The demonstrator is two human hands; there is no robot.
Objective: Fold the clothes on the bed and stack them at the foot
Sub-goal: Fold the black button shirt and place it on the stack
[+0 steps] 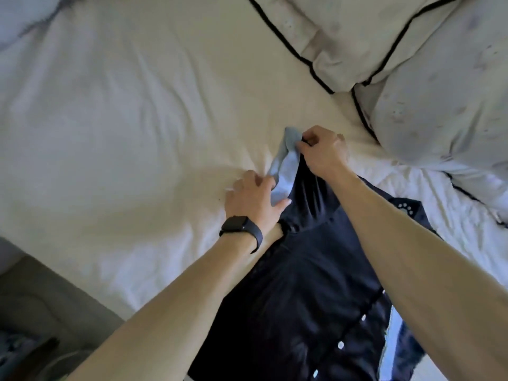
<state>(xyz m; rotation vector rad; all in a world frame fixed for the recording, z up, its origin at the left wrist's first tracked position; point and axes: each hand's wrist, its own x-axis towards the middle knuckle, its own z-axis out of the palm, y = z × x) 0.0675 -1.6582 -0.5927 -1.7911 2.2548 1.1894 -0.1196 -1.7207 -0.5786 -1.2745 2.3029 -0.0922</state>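
A dark navy button-up shirt [297, 292] with white buttons lies lengthwise on the white bed [132, 127]. Its sleeve stretches away from me and ends in a pale blue turned-out cuff [286, 166]. My right hand [321, 152] pinches the far end of the cuff between thumb and fingers. My left hand [253, 199], with a dark watch on the wrist, holds the near edge of the cuff, thumb on the fabric and fingers spread on the sheet. My forearms hide parts of the shirt body.
Two white pillows with black piping [357, 39] [445, 111] lie at the upper right. A pale duvet corner [19, 20] shows at top left. The bed's edge runs along the lower left, with grey floor [41, 303] below it.
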